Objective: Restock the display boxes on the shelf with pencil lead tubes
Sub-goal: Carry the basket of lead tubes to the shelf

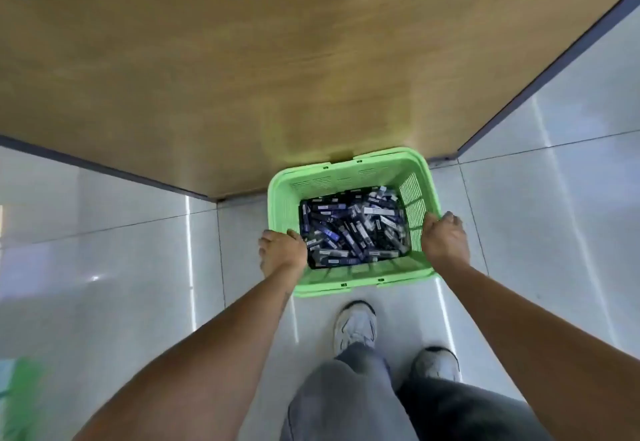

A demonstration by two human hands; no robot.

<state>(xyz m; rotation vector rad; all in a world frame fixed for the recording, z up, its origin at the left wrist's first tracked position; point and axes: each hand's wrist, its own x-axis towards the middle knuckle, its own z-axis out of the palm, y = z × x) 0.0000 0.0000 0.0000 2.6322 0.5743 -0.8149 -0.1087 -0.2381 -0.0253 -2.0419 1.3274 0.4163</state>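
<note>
Both hands, left point(282, 250) and right point(445, 241), grip a green basket point(346, 172) heaped with dark-blue lead tubes point(349, 229).

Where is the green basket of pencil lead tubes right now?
In the head view the green basket is just right of centre over the tiled floor, gripped by the left hand and right hand, against the wooden panel's corner.

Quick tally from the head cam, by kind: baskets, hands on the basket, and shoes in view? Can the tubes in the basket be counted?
Green basket: 1
Hands gripping its rim: 2, left hand and right hand
White shoes: 2, one and the other
Pencil lead tubes: a loose heap, too many and too overlapped to count
Total counted: 5
</note>
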